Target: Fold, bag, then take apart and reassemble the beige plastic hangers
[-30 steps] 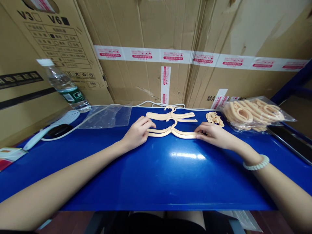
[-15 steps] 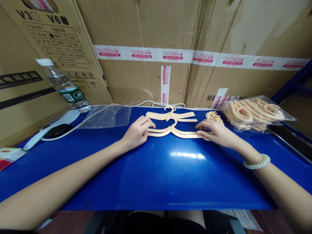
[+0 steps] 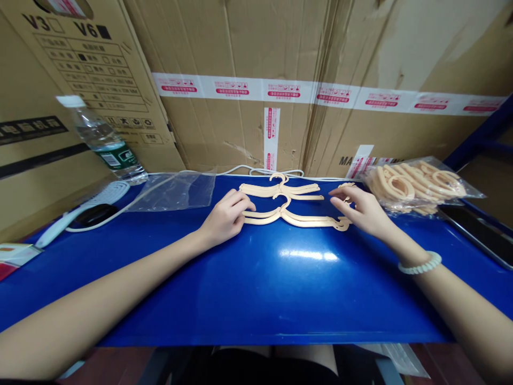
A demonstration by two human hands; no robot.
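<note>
A cream-coloured folding hanger (image 3: 308,220) lies on the blue table, its hook pointing away from me and its arms spread. My left hand (image 3: 226,216) is closed over the left end of this hanger, so that end is hidden. My right hand (image 3: 360,209) is open, thumb and fingers apart. It hovers just right of the hanger's right end, in front of a small pile of cream pieces (image 3: 347,186) that it partly covers. Behind the front hanger lie more spread hangers (image 3: 258,190), stacked closely together.
Clear bags of cream hanger parts (image 3: 417,182) lie at the right, near a dark phone (image 3: 479,232). At the left are a water bottle (image 3: 114,152), a hairbrush (image 3: 90,206), a black oval object (image 3: 96,214) and a flat plastic bag (image 3: 176,192). Cardboard boxes (image 3: 240,48) wall the back.
My right hand has moved slightly right, off the hanger's right end, and its fingers have spread. That curled end now shows. My left hand stays in place.
</note>
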